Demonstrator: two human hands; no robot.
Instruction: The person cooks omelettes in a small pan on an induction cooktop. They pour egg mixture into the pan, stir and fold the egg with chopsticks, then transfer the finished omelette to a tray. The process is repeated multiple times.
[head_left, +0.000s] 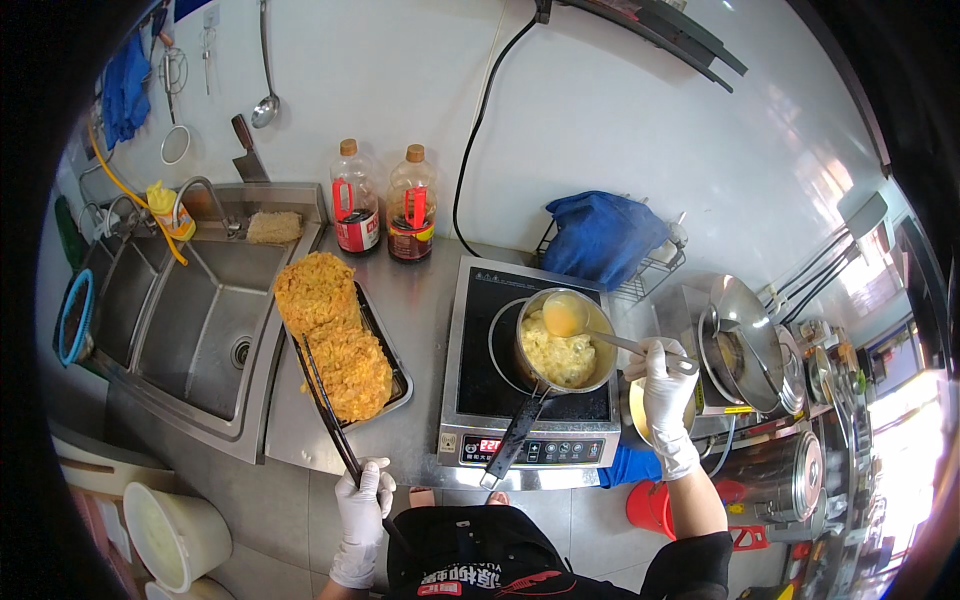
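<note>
My gloved right hand (662, 401) grips the handle of a metal ladle (566, 313). The ladle's bowl, filled with yellow liquid, is over a small saucepan (606, 367) of pale yellow, lumpy food (556, 352). That pan sits on a black-topped induction cooker (480, 397), its dark handle pointing towards me. In my gloved left hand (361, 491) is a pair of long black chopsticks (330, 412). Their tips lie over two golden fried cakes (349, 371) on a dark tray (406, 382). A bowl of yellow liquid (640, 409) is partly hidden behind my right hand.
Two sauce bottles (412, 206) stand against the wall, beside a double steel sink (202, 322). A blue cloth (604, 236) covers a wire rack behind the cooker. To the right is a large wok (739, 345). A red bucket (649, 510) and a white bucket (176, 536) stand lower down.
</note>
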